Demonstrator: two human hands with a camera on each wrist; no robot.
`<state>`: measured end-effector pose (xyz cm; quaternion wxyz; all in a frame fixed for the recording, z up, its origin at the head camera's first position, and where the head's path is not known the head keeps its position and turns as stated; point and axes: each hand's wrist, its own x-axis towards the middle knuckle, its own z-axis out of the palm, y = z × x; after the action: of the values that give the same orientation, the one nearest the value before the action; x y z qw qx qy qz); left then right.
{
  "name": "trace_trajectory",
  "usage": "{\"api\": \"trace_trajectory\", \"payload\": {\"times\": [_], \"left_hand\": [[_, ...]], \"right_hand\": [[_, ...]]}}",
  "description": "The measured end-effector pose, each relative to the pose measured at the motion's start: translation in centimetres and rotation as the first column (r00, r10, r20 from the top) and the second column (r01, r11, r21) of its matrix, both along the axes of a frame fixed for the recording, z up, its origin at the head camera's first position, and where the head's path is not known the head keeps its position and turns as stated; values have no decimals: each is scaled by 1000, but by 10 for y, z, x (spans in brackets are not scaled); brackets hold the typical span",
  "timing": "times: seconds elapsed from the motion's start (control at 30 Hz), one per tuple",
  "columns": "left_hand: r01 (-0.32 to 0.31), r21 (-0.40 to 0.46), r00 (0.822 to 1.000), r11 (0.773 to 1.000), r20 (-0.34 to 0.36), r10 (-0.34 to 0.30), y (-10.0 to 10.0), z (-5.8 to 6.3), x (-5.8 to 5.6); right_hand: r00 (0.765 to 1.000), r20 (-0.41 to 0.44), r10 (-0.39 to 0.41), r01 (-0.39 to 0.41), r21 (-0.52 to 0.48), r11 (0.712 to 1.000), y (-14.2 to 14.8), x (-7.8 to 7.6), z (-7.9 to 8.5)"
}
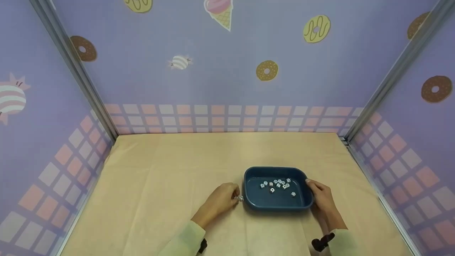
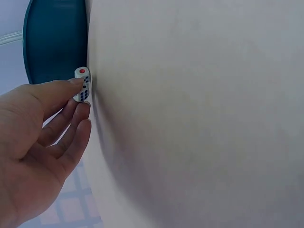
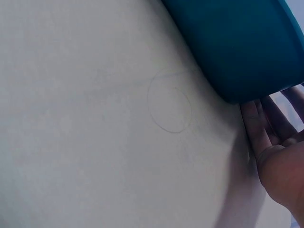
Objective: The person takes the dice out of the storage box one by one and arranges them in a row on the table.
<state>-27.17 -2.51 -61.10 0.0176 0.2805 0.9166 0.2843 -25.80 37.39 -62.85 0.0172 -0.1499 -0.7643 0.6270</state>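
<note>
A dark blue tray (image 1: 279, 208) sits on the cloth, holding several white dice (image 1: 272, 190). Just left of it, my left hand (image 1: 222, 197) pinches a die (image 2: 83, 93) between thumb and fingertips. A second die (image 1: 241, 198) lies against the pinched one, between the hand and the tray wall; whether it too is held I cannot tell. Its top in the left wrist view shows a red pip. My right hand (image 1: 321, 195) grips the tray's right end, thumb at the rim and the other fingers against the outer wall (image 3: 237, 57), partly hidden.
A pale yellow cloth (image 1: 170, 170) covers the table. Purple printed panels (image 1: 227, 81) stand behind and on both sides, joined by grey metal posts (image 1: 80, 76). Dark bands (image 1: 322, 242) are worn at the wrists.
</note>
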Motion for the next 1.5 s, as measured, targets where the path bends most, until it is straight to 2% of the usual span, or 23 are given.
{"api": "trace_trajectory", "payload": {"times": [0.13,0.83,1.2,1.5], "left_hand": [[-1,4,1000,1000,-5,1,1,-1,0],[12,40,1000,999,-12,-11,8,-9,-1],[-7,28,999,1000,-51,8,8,-14,0],[-10,14,998,1000,-56,11,10,-15,-3]], "right_hand": [[1000,-6,7,-7,24,1000,0,-1,-1],[1000,23,1,0,-25,1000,2,-1,-2],[999,53,1,1,-45,999,0,-3,-4],[997,70,-14,20,-83,996,1,-3,-2]]}}
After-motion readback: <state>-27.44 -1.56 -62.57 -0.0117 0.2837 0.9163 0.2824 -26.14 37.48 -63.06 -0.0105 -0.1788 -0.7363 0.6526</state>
